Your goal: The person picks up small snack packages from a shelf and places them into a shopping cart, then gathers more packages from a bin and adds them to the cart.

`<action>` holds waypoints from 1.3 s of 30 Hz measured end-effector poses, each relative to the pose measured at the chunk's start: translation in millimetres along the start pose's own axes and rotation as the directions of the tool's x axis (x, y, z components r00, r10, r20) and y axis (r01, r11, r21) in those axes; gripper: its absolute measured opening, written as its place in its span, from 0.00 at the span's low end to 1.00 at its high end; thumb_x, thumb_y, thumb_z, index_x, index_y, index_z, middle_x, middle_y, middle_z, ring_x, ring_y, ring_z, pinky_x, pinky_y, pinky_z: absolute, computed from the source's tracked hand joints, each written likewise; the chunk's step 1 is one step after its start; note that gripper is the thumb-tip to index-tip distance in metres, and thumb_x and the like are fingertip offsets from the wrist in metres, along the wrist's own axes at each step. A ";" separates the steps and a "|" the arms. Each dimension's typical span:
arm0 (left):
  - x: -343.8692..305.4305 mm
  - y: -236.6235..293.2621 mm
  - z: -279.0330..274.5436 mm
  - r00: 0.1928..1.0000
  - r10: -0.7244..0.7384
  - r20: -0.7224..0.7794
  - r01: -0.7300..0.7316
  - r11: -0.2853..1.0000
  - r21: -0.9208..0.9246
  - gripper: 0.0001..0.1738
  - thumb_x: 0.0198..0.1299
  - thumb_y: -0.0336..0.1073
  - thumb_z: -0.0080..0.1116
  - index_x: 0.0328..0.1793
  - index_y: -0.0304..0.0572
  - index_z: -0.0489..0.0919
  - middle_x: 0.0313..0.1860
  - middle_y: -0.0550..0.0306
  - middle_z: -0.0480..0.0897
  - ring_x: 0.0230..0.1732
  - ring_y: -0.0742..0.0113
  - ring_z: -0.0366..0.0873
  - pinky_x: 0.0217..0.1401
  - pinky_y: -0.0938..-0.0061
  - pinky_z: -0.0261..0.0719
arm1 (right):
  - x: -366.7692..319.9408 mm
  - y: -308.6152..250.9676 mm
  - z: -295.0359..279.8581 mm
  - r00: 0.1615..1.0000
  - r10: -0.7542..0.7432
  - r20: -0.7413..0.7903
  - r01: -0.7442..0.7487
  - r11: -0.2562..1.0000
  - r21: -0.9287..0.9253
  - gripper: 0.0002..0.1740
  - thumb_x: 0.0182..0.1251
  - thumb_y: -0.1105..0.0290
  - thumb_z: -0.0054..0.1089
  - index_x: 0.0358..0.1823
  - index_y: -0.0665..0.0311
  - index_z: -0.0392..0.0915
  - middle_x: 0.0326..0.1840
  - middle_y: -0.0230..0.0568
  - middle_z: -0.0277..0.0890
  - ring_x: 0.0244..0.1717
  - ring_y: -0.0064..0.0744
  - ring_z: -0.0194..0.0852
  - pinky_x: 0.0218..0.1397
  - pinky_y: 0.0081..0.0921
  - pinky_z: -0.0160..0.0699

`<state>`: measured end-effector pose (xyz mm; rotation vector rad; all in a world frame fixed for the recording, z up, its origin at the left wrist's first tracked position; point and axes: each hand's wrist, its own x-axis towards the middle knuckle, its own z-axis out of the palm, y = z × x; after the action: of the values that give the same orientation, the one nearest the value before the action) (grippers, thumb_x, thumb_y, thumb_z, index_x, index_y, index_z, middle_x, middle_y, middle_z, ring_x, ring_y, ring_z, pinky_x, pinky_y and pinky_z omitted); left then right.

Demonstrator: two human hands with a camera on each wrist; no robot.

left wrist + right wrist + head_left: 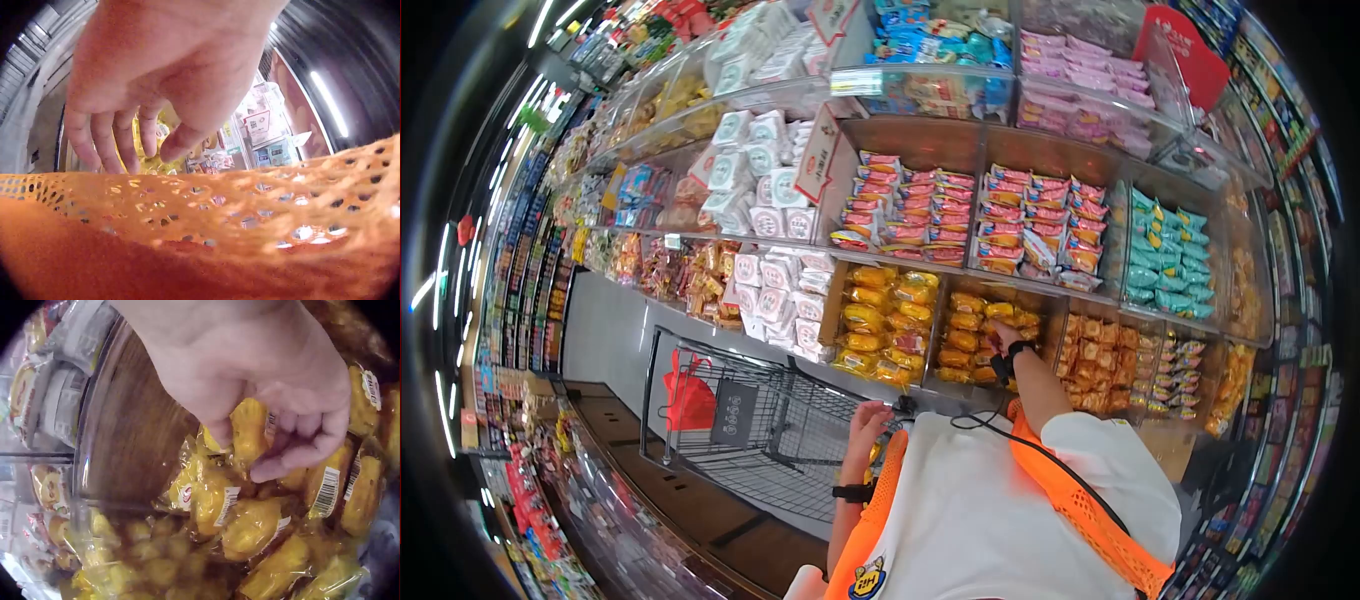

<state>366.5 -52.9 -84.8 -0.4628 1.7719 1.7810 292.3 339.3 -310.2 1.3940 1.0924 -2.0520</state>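
In the right wrist view my right hand (250, 369) reaches into a bin, its thumb and fingers round a yellow wrapped snack (249, 428). More yellow packets (256, 528) lie below and beside the fingertips, some with barcode labels. From the head view, the same hand (1004, 340) is over the lower bin of small yellow packets (962, 340). My left hand (868, 420) is held by the body, near the cart, holding nothing. Its fingers hang loosely bent in the left wrist view, where the hand (162, 75) is above orange mesh cloth (206, 200).
A wire shopping cart (800, 420) with a red bag (689, 395) stands at the left. Bins of pink packets (1040, 225), teal packets (1165, 255) and white packets (775, 290) surround the reach. A clear bin wall (94, 437) rises left of my right hand.
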 end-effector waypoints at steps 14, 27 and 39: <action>-7.1 -203.0 -246.5 0.887 -0.139 -0.440 0.112 0.990 -0.086 0.13 0.62 0.41 0.59 0.48 0.43 0.80 0.38 0.58 0.85 0.38 0.68 0.83 0.33 0.71 0.78 | -37.9 29.5 -49.7 0.995 -0.031 -0.094 -0.030 0.813 -0.581 0.21 0.63 0.43 0.63 0.40 0.53 0.76 0.29 0.28 0.80 0.24 0.24 0.73 0.28 0.27 0.72; 30.1 -412.9 -269.7 0.911 -0.313 -0.269 0.397 0.486 0.779 0.51 0.41 0.55 0.74 0.73 0.52 0.66 0.72 0.46 0.66 0.72 0.41 0.64 0.67 0.53 0.69 | -147.3 75.8 -22.2 0.948 -0.289 -0.130 -0.002 0.405 -0.914 0.18 0.63 0.50 0.60 0.40 0.56 0.80 0.34 0.29 0.81 0.30 0.22 0.77 0.30 0.24 0.75; 58.0 -390.2 -275.2 0.812 -0.384 -0.440 0.583 0.522 0.622 0.50 0.42 0.61 0.71 0.72 0.54 0.69 0.76 0.36 0.59 0.69 0.39 0.68 0.66 0.45 0.68 | -248.4 136.5 72.3 0.882 -0.247 -0.401 -0.230 0.518 -0.824 0.22 0.68 0.48 0.56 0.50 0.58 0.77 0.36 0.29 0.79 0.30 0.21 0.77 0.35 0.20 0.76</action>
<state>520.2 -334.5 -443.2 -0.7579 2.0727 0.5193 448.2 180.3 -120.6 1.2918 1.9570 -0.7989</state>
